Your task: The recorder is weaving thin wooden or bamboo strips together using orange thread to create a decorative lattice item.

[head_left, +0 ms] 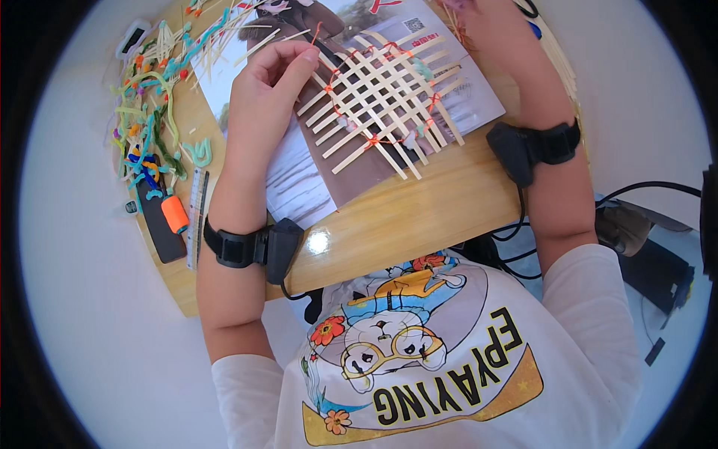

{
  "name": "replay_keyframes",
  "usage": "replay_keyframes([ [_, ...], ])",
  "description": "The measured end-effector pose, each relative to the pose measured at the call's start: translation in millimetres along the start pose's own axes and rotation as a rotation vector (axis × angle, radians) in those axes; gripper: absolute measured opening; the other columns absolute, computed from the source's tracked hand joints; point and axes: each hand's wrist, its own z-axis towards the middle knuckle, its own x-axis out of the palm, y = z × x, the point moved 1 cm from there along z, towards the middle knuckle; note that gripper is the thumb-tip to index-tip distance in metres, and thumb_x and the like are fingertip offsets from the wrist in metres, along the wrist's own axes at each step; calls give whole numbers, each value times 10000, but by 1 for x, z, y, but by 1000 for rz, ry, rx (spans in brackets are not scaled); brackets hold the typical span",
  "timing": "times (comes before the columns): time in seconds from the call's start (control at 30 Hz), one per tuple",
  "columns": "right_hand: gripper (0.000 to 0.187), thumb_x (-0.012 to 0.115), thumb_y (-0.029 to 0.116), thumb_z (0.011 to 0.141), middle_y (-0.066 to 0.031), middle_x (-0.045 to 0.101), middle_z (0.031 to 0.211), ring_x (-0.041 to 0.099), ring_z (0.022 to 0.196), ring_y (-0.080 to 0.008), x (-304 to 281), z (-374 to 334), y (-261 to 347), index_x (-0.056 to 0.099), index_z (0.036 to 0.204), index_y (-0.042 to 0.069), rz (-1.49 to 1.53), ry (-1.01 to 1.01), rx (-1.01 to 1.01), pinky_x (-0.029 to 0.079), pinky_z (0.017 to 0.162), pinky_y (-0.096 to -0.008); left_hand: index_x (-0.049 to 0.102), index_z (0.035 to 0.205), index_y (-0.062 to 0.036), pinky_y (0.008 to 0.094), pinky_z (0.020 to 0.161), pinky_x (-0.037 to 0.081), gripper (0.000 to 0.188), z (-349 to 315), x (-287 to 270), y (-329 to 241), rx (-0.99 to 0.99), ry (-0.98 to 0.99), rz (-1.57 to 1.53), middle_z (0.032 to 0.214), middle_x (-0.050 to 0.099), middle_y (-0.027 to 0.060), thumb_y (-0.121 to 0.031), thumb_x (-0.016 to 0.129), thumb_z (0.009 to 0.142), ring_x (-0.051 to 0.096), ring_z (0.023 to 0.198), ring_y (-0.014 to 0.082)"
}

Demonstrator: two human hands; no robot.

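Note:
A woven lattice of pale wooden strips (pixel 383 96) lies on a large printed magazine (pixel 303 176). Orange cord (pixel 330 88) runs in a ring around the lattice, tied at several crossings, with pale green and whitish tufts caught along it. At the lattice's upper left edge, my left hand (pixel 278 73) pinches thumb and forefinger together, and a loop of orange cord rises from the fingertips. My right hand (pixel 479 19) is raised at the top edge, beyond the magazine's right side. Its fingers are blurred and partly cut off, so its hold is hidden.
Colourful pipe cleaners (pixel 166 105) and loose wooden sticks (pixel 243 37) are heaped at the left. Nearer me are an orange spool (pixel 175 215), a dark phone-like slab (pixel 161 238) and a ruler (pixel 197 217). The wooden table (pixel 396 221) has a curved edge. Black cables (pixel 516 224) hang at the right.

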Motion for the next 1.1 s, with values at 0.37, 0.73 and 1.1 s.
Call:
replay_keyframes([
  [0.37,296,661,137,879,-139,599,840,569,757,-257,9,-34,54,662,1136,-9,-20,149,-426,448,680,-339,656,1075,-40,193,683,427,225,-2,0,2,61,45,-57,883,637,-19,-210,654,928,563,808,47],
  [0.73,251,665,133,837,-132,614,830,614,770,-296,23,-48,72,692,1066,32,-148,140,-455,501,675,-376,671,1067,-60,186,679,408,216,3,-4,14,31,15,-74,859,622,-39,-215,668,917,547,779,34],
  [1.1,244,650,141,851,-148,614,832,612,775,-312,34,-43,53,690,1062,25,-88,165,-452,497,687,-383,674,1050,-68,181,665,385,203,4,-3,12,40,47,-40,850,608,-53,-221,671,915,522,760,24],
])
